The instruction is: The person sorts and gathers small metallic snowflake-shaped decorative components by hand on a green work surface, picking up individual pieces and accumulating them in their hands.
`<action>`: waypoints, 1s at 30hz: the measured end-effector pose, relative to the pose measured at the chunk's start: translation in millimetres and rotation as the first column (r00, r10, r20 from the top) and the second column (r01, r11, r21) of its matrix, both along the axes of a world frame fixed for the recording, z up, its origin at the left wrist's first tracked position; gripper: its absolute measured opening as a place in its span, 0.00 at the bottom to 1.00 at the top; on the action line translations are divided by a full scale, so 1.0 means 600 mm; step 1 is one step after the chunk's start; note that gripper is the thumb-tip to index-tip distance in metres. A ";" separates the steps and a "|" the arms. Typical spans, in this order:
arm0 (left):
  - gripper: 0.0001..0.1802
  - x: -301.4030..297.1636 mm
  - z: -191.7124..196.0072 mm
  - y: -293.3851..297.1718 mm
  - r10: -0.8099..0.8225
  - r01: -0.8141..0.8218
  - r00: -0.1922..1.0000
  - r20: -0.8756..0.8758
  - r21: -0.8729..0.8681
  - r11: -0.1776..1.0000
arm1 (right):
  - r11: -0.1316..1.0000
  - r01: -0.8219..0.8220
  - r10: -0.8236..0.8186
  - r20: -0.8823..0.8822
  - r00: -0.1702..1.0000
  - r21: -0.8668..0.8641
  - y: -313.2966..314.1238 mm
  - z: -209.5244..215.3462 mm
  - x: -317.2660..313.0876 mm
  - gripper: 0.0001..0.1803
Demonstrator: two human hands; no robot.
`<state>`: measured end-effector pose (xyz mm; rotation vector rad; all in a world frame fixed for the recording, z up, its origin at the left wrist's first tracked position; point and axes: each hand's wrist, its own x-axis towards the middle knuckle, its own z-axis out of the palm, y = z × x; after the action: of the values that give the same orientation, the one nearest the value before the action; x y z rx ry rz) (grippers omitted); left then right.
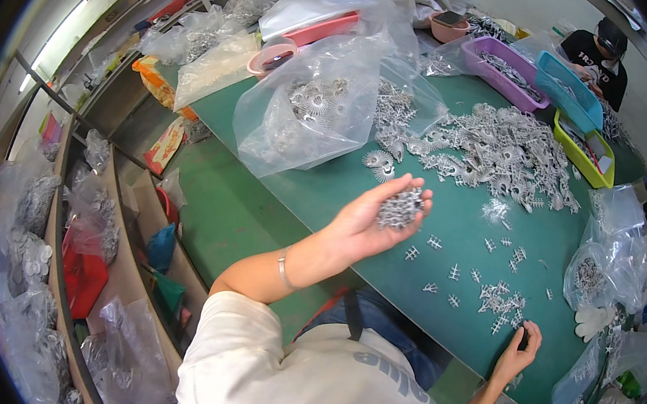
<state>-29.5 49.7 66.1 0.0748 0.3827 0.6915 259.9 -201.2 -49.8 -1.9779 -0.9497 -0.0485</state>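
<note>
My left hand (352, 219), palm up with fingers curled, cradles a heap of small silver fishbone-shaped metal pieces (400, 209) above the edge of the green table (359, 249). Over the table's right part is my right hand (526, 350), its fingers bent and closed around a small dark thing (523, 339) that I cannot make out. Just beyond those fingers lies a loose cluster of the same metal pieces (498, 298). Several single pieces (455, 272) are scattered between the two hands.
A big pile of silver metal parts (490, 151) covers the far table, beside an open clear plastic bag (315, 113) of parts. Purple (506, 71), blue (568, 89) and yellow-green baskets (585, 149) line the far right, near another person (594, 63). Shelves with bagged parts (29, 254) stand left.
</note>
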 end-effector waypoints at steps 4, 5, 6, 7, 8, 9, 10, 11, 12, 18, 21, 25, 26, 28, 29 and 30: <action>0.10 0.079 -0.055 0.106 0.432 -0.432 0.902 -0.005 -0.052 0.900 | 1.000 0.003 -0.002 -0.032 0.999 0.025 0.001 0.000 0.001 0.07; 0.16 0.086 -0.052 0.156 0.524 -0.516 0.851 0.023 -0.137 0.845 | 0.999 -0.003 0.005 -0.046 0.999 0.035 0.000 0.001 0.001 0.07; 0.28 0.097 -0.020 0.192 0.603 -0.597 0.798 -0.021 -0.170 0.784 | 0.999 0.003 -0.002 -0.032 0.999 0.039 0.002 0.005 -0.001 0.07; 0.38 0.075 -0.057 0.251 0.571 -0.587 0.797 0.196 0.031 0.809 | 0.999 -0.014 0.016 -0.037 0.999 0.047 0.007 0.005 -0.003 0.06; 0.44 0.086 -0.044 0.261 0.654 -0.678 0.735 0.181 0.198 0.708 | 0.999 -0.009 0.011 -0.035 0.999 0.046 0.007 0.003 -0.001 0.06; 0.44 0.088 -0.043 0.270 0.679 -0.688 0.723 0.124 0.220 0.692 | 0.999 -0.008 0.010 -0.039 0.999 0.043 0.007 0.001 -0.002 0.06; 0.44 0.098 -0.037 0.271 0.694 -0.686 0.717 0.066 0.240 0.686 | 0.999 0.007 -0.005 -0.045 0.999 0.049 0.005 0.001 -0.003 0.06; 0.44 0.104 -0.035 0.268 0.709 -0.686 0.705 0.008 0.262 0.679 | 0.999 0.009 -0.007 -0.043 0.999 0.046 0.005 0.004 -0.004 0.06; 0.42 0.104 -0.040 0.255 0.740 -0.664 0.672 0.020 0.459 0.590 | 0.999 0.008 -0.006 -0.042 0.999 0.042 0.005 0.005 -0.005 0.06; 0.28 0.085 -0.085 0.225 0.703 -0.403 0.684 -0.197 0.700 0.589 | 0.997 -0.003 0.004 -0.012 1.000 0.075 -0.001 -0.011 0.008 0.06; 0.22 0.077 -0.097 0.174 0.660 -0.211 0.690 -0.296 0.790 0.575 | 0.996 0.016 -0.014 -0.021 1.000 0.087 0.009 0.002 0.000 0.06; 0.17 0.084 -0.109 0.071 0.403 0.450 0.676 -0.617 0.779 0.438 | 0.993 0.102 -0.106 -0.077 0.991 -0.052 0.005 0.025 -0.012 0.10; 0.18 0.081 -0.110 0.043 0.444 0.610 0.622 -0.645 0.755 0.241 | 0.998 0.058 -0.060 -0.055 0.997 -0.038 0.013 0.032 -0.022 0.11; 0.20 0.076 -0.113 -0.006 0.587 0.768 0.557 -0.588 0.634 -0.093 | 0.996 -0.039 0.044 0.070 0.997 -0.075 0.021 0.047 -0.031 0.13; 0.21 0.073 -0.115 -0.025 0.672 0.796 0.538 -0.509 0.569 -0.207 | 0.993 -0.090 0.099 0.120 0.988 -0.079 0.029 0.053 -0.039 0.14; 0.22 0.073 -0.118 -0.035 0.652 0.812 0.514 -0.557 0.560 -0.161 | 0.988 -0.116 0.129 0.140 0.982 -0.101 0.040 0.062 -0.048 0.14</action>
<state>14.6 28.6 -4.5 2.3595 0.7100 0.4815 231.2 -177.2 -12.9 -2.0174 -1.1867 -0.0824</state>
